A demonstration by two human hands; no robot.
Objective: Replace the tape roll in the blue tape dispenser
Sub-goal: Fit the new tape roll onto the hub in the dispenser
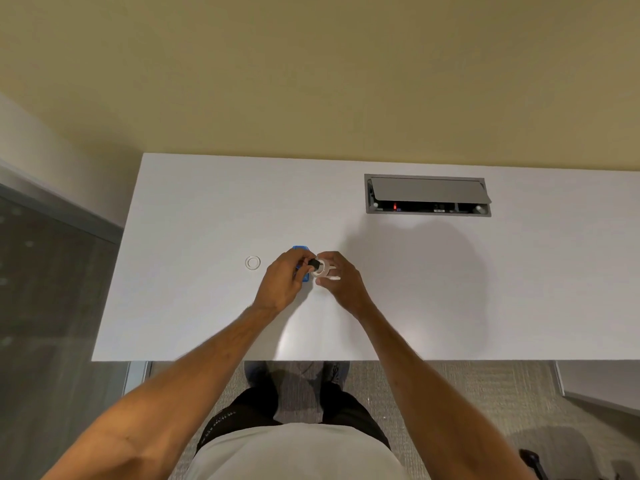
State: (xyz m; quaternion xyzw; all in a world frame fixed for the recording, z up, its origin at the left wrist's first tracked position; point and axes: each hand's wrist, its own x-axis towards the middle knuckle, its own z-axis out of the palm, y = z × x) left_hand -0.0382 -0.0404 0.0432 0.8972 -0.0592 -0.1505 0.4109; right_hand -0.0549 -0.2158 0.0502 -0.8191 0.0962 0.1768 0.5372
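Both hands meet over the middle of a plain white desk (207,202). The right hand (341,280) has its fingers pinched around a clear tape roll (321,268), holding it up off the surface. The left hand (281,279) is closed on a small black piece (313,263) that sits right against the roll's left side. It looks like the hub that goes through the core, but it's tiny here, so I can't say for sure.

The blue tape dispenser (302,261) is just behind and under the left hand's fingers, mostly hidden, with only a blue corner above the knuckles and a sliver below. It seems to be resting on the desk, though I can't tell whether the hand touches it.

Left of the grip, well clear of the left hand, an empty-looking clear ring (252,262) lies flat on the desk.

Far up and to the right of the hands there's a grey cable hatch (427,194) set into the desktop, with its lid propped open and a small red light inside.

Beyond the desk is a yellowish-beige wall (311,81). Off the left edge there's a dark glass panel (41,271), and grey carpet (467,386) shows below the near edge.
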